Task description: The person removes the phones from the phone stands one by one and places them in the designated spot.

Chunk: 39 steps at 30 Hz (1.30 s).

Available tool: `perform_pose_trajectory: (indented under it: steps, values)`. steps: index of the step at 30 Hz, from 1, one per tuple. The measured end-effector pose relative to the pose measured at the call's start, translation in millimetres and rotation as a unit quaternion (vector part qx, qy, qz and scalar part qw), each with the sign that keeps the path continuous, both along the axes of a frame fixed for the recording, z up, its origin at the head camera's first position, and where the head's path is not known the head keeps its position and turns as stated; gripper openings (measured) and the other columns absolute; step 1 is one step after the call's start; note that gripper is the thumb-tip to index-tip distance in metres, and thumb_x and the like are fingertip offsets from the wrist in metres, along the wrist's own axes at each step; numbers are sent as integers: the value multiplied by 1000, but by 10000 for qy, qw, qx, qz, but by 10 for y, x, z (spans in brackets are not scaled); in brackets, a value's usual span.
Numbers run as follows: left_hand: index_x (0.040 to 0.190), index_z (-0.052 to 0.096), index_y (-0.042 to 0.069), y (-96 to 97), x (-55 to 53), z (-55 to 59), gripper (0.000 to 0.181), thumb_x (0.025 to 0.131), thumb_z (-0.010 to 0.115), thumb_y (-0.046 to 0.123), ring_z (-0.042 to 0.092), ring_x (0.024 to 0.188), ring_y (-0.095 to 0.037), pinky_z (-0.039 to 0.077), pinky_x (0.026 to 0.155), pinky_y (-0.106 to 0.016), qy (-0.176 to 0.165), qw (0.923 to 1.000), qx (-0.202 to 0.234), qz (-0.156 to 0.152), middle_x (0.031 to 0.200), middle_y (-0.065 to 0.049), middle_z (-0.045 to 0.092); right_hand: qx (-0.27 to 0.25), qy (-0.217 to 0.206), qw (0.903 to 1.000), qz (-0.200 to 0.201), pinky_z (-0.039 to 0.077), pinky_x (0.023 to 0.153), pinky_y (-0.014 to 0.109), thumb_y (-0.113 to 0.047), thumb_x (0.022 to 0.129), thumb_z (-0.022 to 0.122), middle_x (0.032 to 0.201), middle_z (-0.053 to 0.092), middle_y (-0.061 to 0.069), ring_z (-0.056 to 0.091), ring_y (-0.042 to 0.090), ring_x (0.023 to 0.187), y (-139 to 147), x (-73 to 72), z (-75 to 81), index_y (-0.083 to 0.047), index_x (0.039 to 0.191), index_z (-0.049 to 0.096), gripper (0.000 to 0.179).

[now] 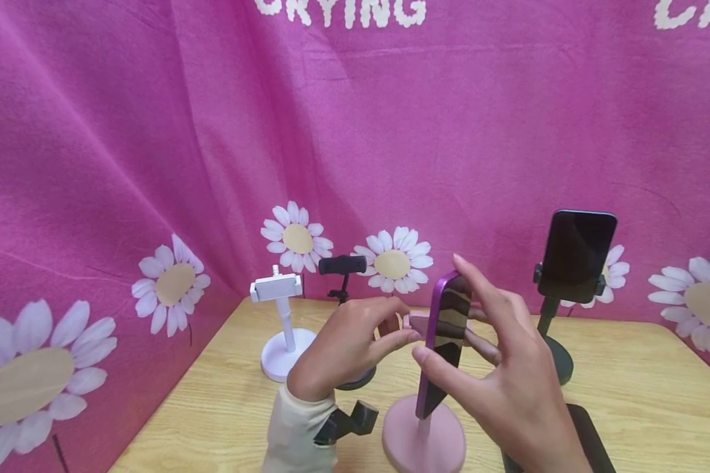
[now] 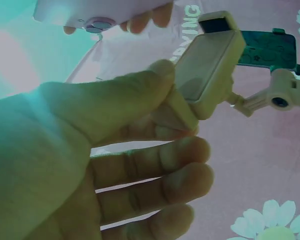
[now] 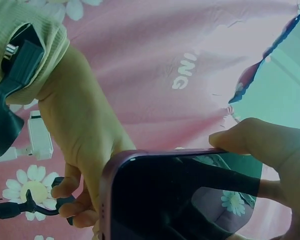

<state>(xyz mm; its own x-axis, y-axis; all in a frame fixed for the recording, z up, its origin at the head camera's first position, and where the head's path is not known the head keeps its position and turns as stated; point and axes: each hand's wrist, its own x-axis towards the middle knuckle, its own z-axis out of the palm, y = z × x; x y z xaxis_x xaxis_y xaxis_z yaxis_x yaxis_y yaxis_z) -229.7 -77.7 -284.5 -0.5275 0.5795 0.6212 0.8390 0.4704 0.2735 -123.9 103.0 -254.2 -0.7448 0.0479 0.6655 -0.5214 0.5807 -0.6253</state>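
Note:
My right hand [image 1: 511, 368] holds a purple smartphone [image 1: 446, 341] by its edges, thumb on one side and fingers on the other, its dark screen turned toward the right. With thumb and index finger, my left hand [image 1: 361, 335] pinches one end of the clamp [image 2: 207, 65] on a pink phone stand [image 1: 424, 433]. In the left wrist view nothing sits in that clamp, and the phone [image 2: 105, 15] is a short way from it. The phone hides much of the stand's upper part in the head view.
A white phone stand [image 1: 285, 322] and a black phone stand [image 1: 343, 266] are at the back left. Back right, a dark stand [image 1: 547, 322] carries another phone [image 1: 578, 256]. A black flat object [image 1: 588, 437] lies near my right wrist. A pink flowered cloth [image 1: 449, 131] hangs behind the wooden table [image 1: 651, 387].

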Motion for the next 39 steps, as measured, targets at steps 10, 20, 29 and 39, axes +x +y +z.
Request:
perform_pose_trajectory:
  steps: [10, 20, 29, 39]
  values:
    - [99, 63, 16, 64, -106, -87, 19, 90, 68, 31, 48, 60, -2, 41, 54, -20, 114, 9986, 155, 489, 68, 12, 51, 398, -46, 9990, -181, 55, 76, 45, -24, 68, 89, 111, 52, 3, 54, 16, 103, 153, -47, -53, -48, 143, 36, 95]
    - [105, 61, 15, 149, -224, -190, 20, 92, 65, 29, 52, 62, -4, 44, 55, -20, 26, 9953, 439, 868, 73, 9, 57, 714, -349, 9952, -566, 54, 77, 53, -35, 70, 86, 110, 51, 10, 52, 24, 99, 281, -77, -96, -47, 145, 35, 91]
    - [106, 61, 12, 208, -333, -274, 19, 93, 65, 25, 51, 59, -5, 41, 54, -22, 311, 9898, 766, 1158, 70, 6, 57, 1284, -740, 9857, -798, 51, 70, 47, -47, 68, 85, 108, 55, 11, 66, 29, 88, 361, -111, -199, -36, 144, 42, 88]
    - [114, 61, 12, 234, -424, -305, 23, 94, 63, 23, 48, 58, -8, 40, 52, -23, 218, 9879, 901, 1240, 70, 3, 57, 1902, -1828, 9587, -1060, 41, 54, 33, -54, 68, 79, 104, 54, 17, 55, 24, 77, 446, -313, -480, -25, 142, 43, 87]
